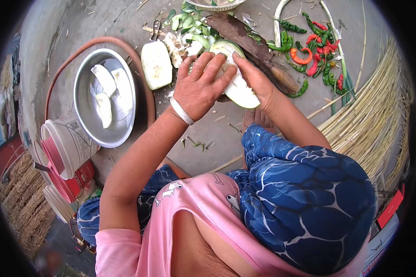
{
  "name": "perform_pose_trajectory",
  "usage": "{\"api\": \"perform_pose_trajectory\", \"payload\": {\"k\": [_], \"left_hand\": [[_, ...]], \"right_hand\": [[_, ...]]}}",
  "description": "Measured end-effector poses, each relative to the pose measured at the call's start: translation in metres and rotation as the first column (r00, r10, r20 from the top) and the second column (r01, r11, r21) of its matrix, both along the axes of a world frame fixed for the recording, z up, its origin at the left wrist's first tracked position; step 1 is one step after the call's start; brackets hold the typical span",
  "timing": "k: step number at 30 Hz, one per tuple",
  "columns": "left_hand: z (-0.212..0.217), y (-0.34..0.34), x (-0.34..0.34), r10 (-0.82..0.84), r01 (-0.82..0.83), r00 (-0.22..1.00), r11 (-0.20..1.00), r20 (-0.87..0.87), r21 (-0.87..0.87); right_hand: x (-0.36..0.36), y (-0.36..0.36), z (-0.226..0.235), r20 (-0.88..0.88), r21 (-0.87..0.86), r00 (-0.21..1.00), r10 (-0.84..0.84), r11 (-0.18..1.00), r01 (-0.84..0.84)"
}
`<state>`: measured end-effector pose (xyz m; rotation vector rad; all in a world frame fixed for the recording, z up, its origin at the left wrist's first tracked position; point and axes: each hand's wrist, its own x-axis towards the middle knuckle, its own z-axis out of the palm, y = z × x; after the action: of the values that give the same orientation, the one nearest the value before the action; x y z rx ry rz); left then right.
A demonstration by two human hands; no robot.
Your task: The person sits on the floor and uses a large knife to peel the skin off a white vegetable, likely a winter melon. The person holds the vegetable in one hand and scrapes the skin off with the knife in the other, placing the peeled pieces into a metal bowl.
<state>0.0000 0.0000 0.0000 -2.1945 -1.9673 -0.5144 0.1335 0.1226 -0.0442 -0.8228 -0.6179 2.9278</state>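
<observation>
At the lower edge, closest in, a pink top and a knee in blue patterned cloth fill the view, and both forearms reach away from them over the concrete floor. Just beyond the knee, the left hand, with a pale bangle at the wrist, lies on top of a halved pale green gourd, its fingers spread and pressed down over the cut piece. The right hand meets the same gourd from the right, its fingers closed against the top edge; how the thumb sits is hidden under the gourd, so the exact grip cannot be told. The gourd rests low over the floor between the two hands, its white flesh facing the right. To the left stands a round steel bowl holding three white peeled pieces, with a white plastic bucket just beside it and a reddish hose curving around its far rim. Beyond the left hand lies another peeled gourd chunk, next to a heap of green peelings. A long dark blade with a wooden handle, probably a floor-mounted cutter, runs past the gourd. Farther right lie green and red chillies, and dry straw spreads along the right side.
</observation>
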Motion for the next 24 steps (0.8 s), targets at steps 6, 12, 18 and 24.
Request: {"api": "perform_pose_trajectory", "payload": {"k": [6,12,18,24], "left_hand": [[-0.001,0.013,0.002,0.286,-0.29,0.844,0.955,0.454,-0.064],[-0.011,0.033,0.015,0.511,-0.417,0.436,0.844,0.741,-0.337],[0.005,0.041,0.022,0.441,-0.325,0.019,0.851,0.897,-0.411],[0.034,0.056,0.018,0.283,-0.206,-0.532,0.871,0.798,-0.446]], "right_hand": [[-0.014,0.016,-0.006,-0.128,-0.023,0.953,-0.276,0.961,0.275],[-0.026,0.004,0.015,-0.013,0.281,0.923,-0.385,0.884,0.372],[-0.03,0.005,0.014,0.023,0.476,0.919,-0.393,0.813,0.335],[-0.041,0.013,0.029,-0.142,0.809,0.955,-0.262,0.526,0.264]]}}
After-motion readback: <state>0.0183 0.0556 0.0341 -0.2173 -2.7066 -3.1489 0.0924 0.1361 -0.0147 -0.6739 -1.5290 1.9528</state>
